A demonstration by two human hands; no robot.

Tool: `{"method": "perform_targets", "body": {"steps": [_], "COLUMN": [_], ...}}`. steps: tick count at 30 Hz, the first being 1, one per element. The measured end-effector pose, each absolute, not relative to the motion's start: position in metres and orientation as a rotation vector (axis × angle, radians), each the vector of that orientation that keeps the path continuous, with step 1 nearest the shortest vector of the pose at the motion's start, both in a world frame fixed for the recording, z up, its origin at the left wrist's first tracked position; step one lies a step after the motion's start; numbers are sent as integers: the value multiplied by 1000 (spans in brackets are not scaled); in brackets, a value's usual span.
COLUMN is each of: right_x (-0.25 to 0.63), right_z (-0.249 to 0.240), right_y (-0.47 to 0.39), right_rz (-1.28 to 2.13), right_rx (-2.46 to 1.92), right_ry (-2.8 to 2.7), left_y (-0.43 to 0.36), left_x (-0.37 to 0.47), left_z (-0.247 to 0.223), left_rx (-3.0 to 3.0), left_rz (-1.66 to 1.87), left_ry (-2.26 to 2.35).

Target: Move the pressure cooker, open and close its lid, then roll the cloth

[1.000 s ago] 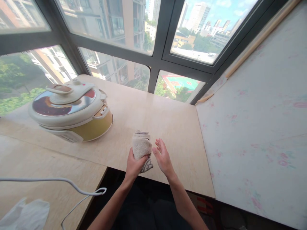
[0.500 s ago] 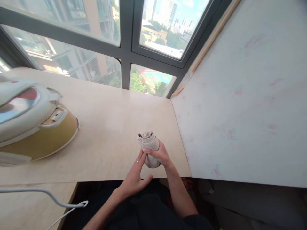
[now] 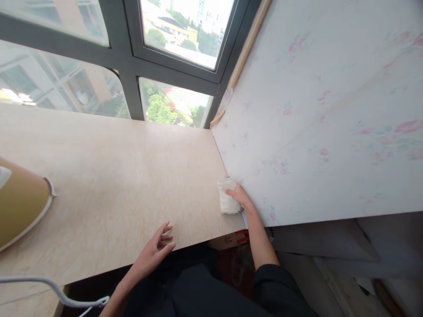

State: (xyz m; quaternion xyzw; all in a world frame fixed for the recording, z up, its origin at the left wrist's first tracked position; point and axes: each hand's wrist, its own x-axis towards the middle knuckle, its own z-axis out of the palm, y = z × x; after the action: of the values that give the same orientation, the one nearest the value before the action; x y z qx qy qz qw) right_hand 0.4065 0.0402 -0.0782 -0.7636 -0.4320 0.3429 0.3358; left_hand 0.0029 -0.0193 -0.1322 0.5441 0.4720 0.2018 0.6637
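A: At the tabletop's (image 3: 115,176) right edge, where it meets the pale flowered wall panel (image 3: 313,132) — what's the right hand (image 3: 243,199) doing?

B: Its grip is curled onto a folded cloth (image 3: 226,197), fingers on the cloth's right side, pressing it into the corner against the panel. Clamped or just resting, can't tell; the palm side is hidden.

A: Where's the cloth from the hand?

B: Touching, at about 10 o'clock of the palm. Long axis runs roughly 12 to 6, along the panel's foot.

A: Left hand (image 3: 155,248)?

B: Well apart from the cloth, toward 8 o'clock of it, near the tabletop's front edge. Fingers loosely spread, holding nothing, fingertips on or just over the wood. Right hand is clearly the nearer one.

A: Anything else?

B: Yellow cooker (image 3: 20,204) cut off at the 9 o'clock edge, white cord (image 3: 49,286) at 7 o'clock, window (image 3: 132,66) at 12.
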Motion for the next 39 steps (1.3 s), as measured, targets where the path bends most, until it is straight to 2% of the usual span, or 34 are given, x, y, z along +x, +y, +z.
{"method": "perform_targets", "body": {"steps": [5,9,14,17,22,29,34,39], "right_x": [408,401,384,383,391,395,372,299], "right_z": [-89,-94,-110,-125,-146,-139,-122,-113], "right_y": [37,33,24,21,25,27,27,50], "right_rz": [896,605,28,-39,-160,108,153,611], "right_rx": [-2112,-2190,-2008,-2046,-2140,-2067,-1934,-1836], "right_ry": [-1236,-1312,-1791,-1972,-1935,-1793,-1626,-1506], "left_y": [-16,-12,-9,-10,-13,-25,-26,-18], "left_x": [10,13,14,14,11,0,-35,-99], "left_z": [-131,-133,-133,-132,-131,-134,-117,-73], "left_rx": [1237,1265,1266,1260,1275,1197,1175,1041], "left_rz": [453,455,459,458,452,515,625,902], "left_ry": [1100,1133,1158,1169,1170,1136,1192,1262]}}
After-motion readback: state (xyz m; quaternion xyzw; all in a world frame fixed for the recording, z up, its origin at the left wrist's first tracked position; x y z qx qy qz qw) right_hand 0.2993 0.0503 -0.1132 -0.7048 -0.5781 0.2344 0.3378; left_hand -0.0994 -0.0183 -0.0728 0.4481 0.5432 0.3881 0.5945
